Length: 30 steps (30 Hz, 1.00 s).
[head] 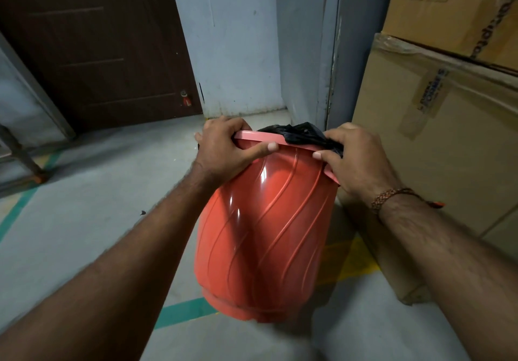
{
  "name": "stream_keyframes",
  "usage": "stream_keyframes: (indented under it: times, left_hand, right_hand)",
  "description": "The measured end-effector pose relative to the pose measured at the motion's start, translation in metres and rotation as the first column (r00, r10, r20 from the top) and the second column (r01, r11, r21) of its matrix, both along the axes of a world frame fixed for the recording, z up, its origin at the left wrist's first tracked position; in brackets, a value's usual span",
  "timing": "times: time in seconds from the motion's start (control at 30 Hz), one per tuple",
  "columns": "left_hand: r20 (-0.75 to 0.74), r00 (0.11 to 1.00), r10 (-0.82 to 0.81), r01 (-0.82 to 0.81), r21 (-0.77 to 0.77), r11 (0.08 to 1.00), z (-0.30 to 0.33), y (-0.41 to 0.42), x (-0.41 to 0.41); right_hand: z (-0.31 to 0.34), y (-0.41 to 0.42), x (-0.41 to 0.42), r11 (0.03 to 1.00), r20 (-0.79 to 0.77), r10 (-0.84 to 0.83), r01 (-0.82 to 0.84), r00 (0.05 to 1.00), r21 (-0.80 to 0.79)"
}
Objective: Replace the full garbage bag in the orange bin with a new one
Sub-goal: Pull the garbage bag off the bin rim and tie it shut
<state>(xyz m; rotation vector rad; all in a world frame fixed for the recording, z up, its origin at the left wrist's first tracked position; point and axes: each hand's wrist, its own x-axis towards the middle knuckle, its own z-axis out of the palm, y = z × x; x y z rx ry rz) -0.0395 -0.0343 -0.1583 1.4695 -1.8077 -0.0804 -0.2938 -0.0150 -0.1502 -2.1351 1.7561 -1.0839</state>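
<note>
Cardboard boxes (437, 147) crowd the orange bin (266, 220) (right side).

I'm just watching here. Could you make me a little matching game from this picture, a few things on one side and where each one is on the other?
Things:
1. left hand
2. black bag
3. cardboard boxes
4. brown door

Places:
A. stacked at the right of the bin
B. bunched at the bin's rim under the right hand
C. far left, in the back wall
D. gripping the left part of the rim of the orange bin

Pairs: 1-D, 2-B, 3-A, 4-C
</note>
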Motion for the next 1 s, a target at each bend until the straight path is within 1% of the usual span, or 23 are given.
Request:
stream_keyframes:
  times: [0.07,0.1,0.13,0.2,0.27,0.3,0.33,0.4,0.43,0.47,0.5,0.53,0.6,0.67,0.73,0.77,0.9,0.93,1.0]
  left_hand:
    - [0.173,0.984,0.046,-0.044,-0.012,0.999,0.001,0.007,-0.008]
    - [0.244,0.969,0.049,-0.038,-0.047,0.998,0.001,0.009,-0.014]
    - [0.274,0.961,0.041,-0.018,-0.086,0.996,0.001,0.011,-0.020]
    - [0.221,0.975,0.009,0.022,-0.139,0.990,-0.002,0.010,-0.029]
    - [0.149,0.989,0.001,0.018,-0.126,0.992,-0.004,0.005,-0.030]
    - [0.134,0.991,-0.002,0.017,-0.111,0.994,-0.006,0.002,-0.027]
    - [0.129,0.992,-0.006,0.019,-0.099,0.995,-0.007,-0.001,-0.023]
    - [0.114,0.993,-0.022,0.032,-0.089,0.996,-0.009,-0.003,-0.015]
    - [0.107,0.994,-0.030,0.039,-0.090,0.995,-0.009,-0.003,-0.013]
    - [0.097,0.995,-0.035,0.044,-0.091,0.995,-0.010,-0.003,-0.011]
    - [0.083,0.996,-0.038,0.046,-0.095,0.994,-0.011,-0.002,-0.011]
    - [0.063,0.997,-0.042,0.048,-0.104,0.993,-0.012,-0.001,-0.012]
    - [0.018,0.999,-0.046,0.048,-0.136,0.990,-0.014,0.001,-0.012]
    - [-0.030,0.999,-0.035,0.030,-0.149,0.988,-0.017,0.004,-0.011]
    - [-0.057,0.998,-0.012,0.004,-0.138,0.990,-0.018,0.006,-0.010]
    - [-0.043,0.999,0.008,-0.014,-0.145,0.989,-0.017,0.007,-0.010]
    - [0.116,0.982,0.150,-0.126,-0.199,0.972,-0.011,0.012,-0.015]
    - [0.128,0.981,0.148,-0.122,-0.191,0.974,-0.010,0.014,-0.019]
    - [0.097,0.993,0.070,-0.052,-0.174,0.983,-0.008,0.017,-0.029]
  right_hand:
    - [0.000,0.001,0.003,1.000,-0.005,0.016,-0.016,1.000,-0.013]
    - [0.002,0.002,0.006,1.000,-0.005,0.019,-0.019,1.000,-0.018]
    - [0.004,0.003,0.009,1.000,-0.001,0.022,-0.023,1.000,-0.013]
    - [0.010,0.005,0.014,0.999,0.032,0.037,-0.038,0.999,0.019]
    - [0.018,0.010,0.016,0.997,0.059,0.066,-0.069,0.996,0.044]
    - [0.019,0.012,0.016,0.997,0.021,0.060,-0.061,0.998,0.051]
    - [0.021,0.013,0.014,0.997,-0.058,0.029,-0.025,0.998,0.067]
    - [0.021,0.013,0.006,0.985,-0.220,-0.080,0.111,0.972,0.135]
    - [0.022,0.014,0.002,0.968,-0.253,-0.109,0.161,0.961,0.193]
    - [0.021,0.013,-0.001,0.949,-0.253,-0.101,0.170,0.962,0.264]
    - [0.020,0.012,-0.003,0.933,-0.218,-0.059,0.132,0.974,0.335]
    - [0.019,0.011,-0.003,0.915,-0.147,-0.012,0.070,0.989,0.397]
    - [0.017,0.011,0.001,0.895,0.001,0.046,-0.042,0.999,0.444]
    - [0.018,0.011,0.006,0.902,0.048,0.057,-0.073,0.997,0.426]
    - [0.020,0.013,0.012,0.927,-0.016,0.033,-0.024,0.999,0.375]
    - [0.022,0.014,0.014,0.940,-0.056,0.010,0.010,0.998,0.340]
    - [0.030,0.019,0.024,0.976,-0.186,-0.086,0.120,0.979,0.181]
    - [0.031,0.021,0.026,0.980,-0.215,-0.102,0.135,0.971,0.144]
    - [0.033,0.023,0.032,0.986,-0.239,-0.118,0.142,0.964,0.087]
